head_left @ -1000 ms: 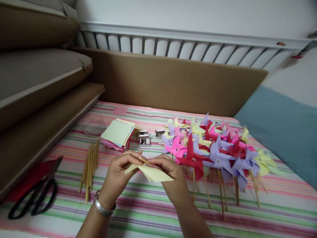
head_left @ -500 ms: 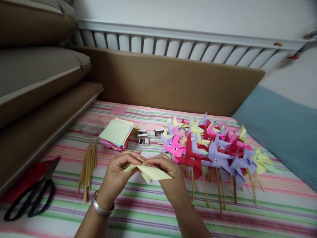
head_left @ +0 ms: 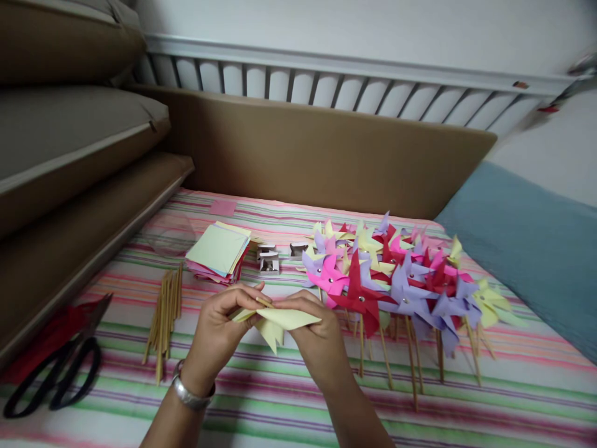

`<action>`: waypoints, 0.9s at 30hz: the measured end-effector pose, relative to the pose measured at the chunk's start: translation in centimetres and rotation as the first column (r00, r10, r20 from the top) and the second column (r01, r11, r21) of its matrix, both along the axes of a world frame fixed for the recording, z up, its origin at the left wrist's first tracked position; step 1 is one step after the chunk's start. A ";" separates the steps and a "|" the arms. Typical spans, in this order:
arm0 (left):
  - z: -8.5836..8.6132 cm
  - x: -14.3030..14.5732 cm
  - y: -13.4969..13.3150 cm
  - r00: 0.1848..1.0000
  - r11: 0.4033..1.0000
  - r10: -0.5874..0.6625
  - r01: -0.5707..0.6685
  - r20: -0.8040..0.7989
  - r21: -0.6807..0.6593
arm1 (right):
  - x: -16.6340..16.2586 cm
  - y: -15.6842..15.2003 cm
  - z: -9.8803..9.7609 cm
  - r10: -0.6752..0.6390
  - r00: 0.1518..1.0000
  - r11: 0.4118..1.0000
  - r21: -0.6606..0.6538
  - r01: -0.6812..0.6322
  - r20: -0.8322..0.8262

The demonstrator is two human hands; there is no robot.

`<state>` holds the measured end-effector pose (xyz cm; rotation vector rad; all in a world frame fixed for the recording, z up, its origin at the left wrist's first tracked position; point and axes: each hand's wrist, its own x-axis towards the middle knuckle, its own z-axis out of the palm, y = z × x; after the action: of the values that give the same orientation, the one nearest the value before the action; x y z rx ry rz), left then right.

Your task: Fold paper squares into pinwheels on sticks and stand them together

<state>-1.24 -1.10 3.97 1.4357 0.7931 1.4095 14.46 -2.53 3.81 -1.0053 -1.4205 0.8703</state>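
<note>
Over a striped sheet, my left hand (head_left: 219,333) and my right hand (head_left: 313,339) meet, both pinched on a pale yellow paper piece (head_left: 280,322) with folded flaps. A thin wooden stick (head_left: 263,302) shows between the fingertips of both hands, above the paper. Just right of my hands lies a heap of finished paper pinwheels (head_left: 396,280) in red, pink, purple and yellow, their sticks pointing toward me.
A stack of coloured paper squares (head_left: 218,250) and small metal pieces (head_left: 271,261) lie behind my hands. A bundle of wooden sticks (head_left: 166,314) lies to the left, black scissors (head_left: 51,373) at far left. Brown cushions (head_left: 79,162) line the left and back; a blue pillow (head_left: 532,249) lies on the right.
A flap of the yellow paper has been turned down and now hangs lower between my hands. The hands stay in the same place.
</note>
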 end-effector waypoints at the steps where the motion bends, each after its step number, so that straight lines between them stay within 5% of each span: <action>1: 0.0 0.0 0.0 1.000 1.000 0.006 -0.006 -0.002 0.003 | 0.0 0.0 0.0 0.005 1.000 1.000 -0.005 -0.005 -0.003; 20: -0.8 -0.8 -0.2 0.994 0.990 0.093 -0.098 -0.054 -0.103 | -1.2 -0.5 0.8 -0.082 0.995 0.992 -0.099 0.077 -0.053; 27: -0.7 -0.6 -0.1 0.961 0.942 0.221 -0.255 -0.168 -0.218 | -1.6 -0.6 0.5 -0.109 0.990 0.989 -0.105 0.099 -0.093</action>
<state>-1.89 -1.18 3.24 1.2944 1.2202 1.3464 12.89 -3.16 4.36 -1.0880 -1.2403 0.9087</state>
